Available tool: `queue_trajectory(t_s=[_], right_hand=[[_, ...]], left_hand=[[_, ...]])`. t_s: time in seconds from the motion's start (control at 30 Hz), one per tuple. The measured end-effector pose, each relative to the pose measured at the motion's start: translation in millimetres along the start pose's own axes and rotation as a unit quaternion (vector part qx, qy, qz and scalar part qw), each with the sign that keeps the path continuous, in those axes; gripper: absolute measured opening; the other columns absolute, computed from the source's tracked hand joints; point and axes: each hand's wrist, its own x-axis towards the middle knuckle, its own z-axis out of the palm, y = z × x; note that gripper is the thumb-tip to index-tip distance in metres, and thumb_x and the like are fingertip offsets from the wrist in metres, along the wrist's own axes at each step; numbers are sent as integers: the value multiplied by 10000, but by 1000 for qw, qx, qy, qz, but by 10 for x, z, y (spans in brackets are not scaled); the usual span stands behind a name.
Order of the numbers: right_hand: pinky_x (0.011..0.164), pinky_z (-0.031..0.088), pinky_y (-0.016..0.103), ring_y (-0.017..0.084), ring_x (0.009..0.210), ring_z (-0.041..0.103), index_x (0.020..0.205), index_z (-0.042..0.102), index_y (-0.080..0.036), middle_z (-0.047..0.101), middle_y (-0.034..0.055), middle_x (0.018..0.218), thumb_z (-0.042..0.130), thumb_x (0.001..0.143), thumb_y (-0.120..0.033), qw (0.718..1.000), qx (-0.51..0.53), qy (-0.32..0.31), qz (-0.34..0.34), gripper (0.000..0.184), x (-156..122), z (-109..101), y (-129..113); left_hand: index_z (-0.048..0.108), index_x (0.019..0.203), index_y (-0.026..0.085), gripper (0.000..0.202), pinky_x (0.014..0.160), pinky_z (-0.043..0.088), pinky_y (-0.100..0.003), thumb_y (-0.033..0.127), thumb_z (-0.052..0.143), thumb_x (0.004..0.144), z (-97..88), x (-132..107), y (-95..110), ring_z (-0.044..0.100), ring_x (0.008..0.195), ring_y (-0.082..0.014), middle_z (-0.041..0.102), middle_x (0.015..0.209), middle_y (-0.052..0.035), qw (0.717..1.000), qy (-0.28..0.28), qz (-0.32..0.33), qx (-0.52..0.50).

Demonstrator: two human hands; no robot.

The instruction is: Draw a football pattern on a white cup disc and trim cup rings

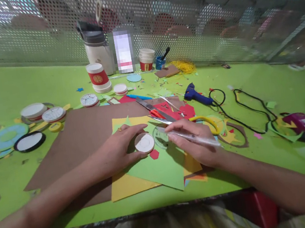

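Observation:
My left hand (125, 143) curls its thumb and forefinger around the edge of a small white disc (144, 143) with a faint circle on its top. A clear-barrelled pen (200, 140) is gripped in my right hand (193, 138), slanting up to the left. Between the hands lies a round, see-through piece (160, 137) with dark marks. Beneath them is a light green paper sheet (164, 173), with a red hexagonal scrap (154, 154) by the disc. Yellow paper (132, 188) and a brown sheet (82, 148) lie under it.
Yellow-handled scissors (213, 123) and a red-and-grey cutter (156, 113) lie just past my right hand. A blue glue gun (197, 95) trails a black cord. Paper cups (98, 78), a white flask (98, 51) and a phone (124, 53) stand by the mesh wall.

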Motion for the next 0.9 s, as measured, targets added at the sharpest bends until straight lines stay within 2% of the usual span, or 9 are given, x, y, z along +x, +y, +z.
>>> queue_trajectory(t_s=[0.13,0.33,0.6,0.9], right_hand=[[535,441,235,112,562,568,902,676,-202,635,-37,659,641,951,-273,1000,0,-2,16,93,-9,-29,-45],[469,356,223,92,510,523,878,652,-206,611,-50,625,645,941,-246,999,-6,3,36,75,-12,-50,-91],[551,463,264,134,590,609,917,671,-213,680,-10,717,656,945,-284,999,-3,-5,46,78,-19,-19,12],[562,478,260,131,599,609,906,675,-205,667,-14,705,662,938,-267,999,-8,-3,45,71,-13,-21,-5]], left_hand=[[588,1407,180,692,1007,521,-473,468,708,789,-43,51,5,641,1177,-362,703,1276,-159,1000,-23,0,4],[574,1418,202,717,995,525,-520,463,728,768,-59,77,-8,647,1186,-378,708,1307,-160,999,-31,-4,-10],[577,1389,213,684,955,545,-461,474,728,776,-29,4,-13,660,1156,-343,708,1307,-127,999,-2,-12,-36],[581,1371,193,671,942,535,-462,471,733,780,-28,-4,4,654,1130,-340,719,1244,-130,999,2,-15,-51]])
